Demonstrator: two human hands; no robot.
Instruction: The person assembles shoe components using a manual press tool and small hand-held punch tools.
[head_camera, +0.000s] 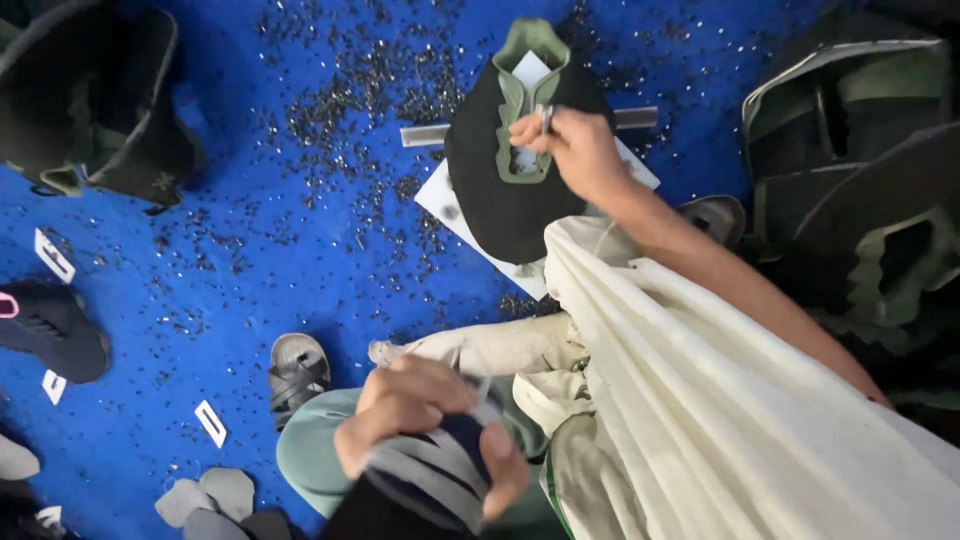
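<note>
A black shoe upper (490, 200) with green trim lies on a white board (440, 200) on the blue floor. My right hand (580, 150) reaches over the upper's green lace opening and pinches a small metal punch (546, 118) upright against it. A flat metal bar (425, 135) pokes out from under the upper on both sides. Near the bottom centre, my left hand (410, 405) is closed around a dark object with grey stripes (430, 480), held over my knee; what it is cannot be made out.
Piles of black-and-green uppers sit at top left (100, 100) and along the right (850, 150). Small black scraps (370, 90) litter the floor. A grey sandal (297, 372), a black shoe (50, 330), white tags (54, 255) and grey insole pieces (205, 495) lie nearby. White cloth (720, 400) covers my lap.
</note>
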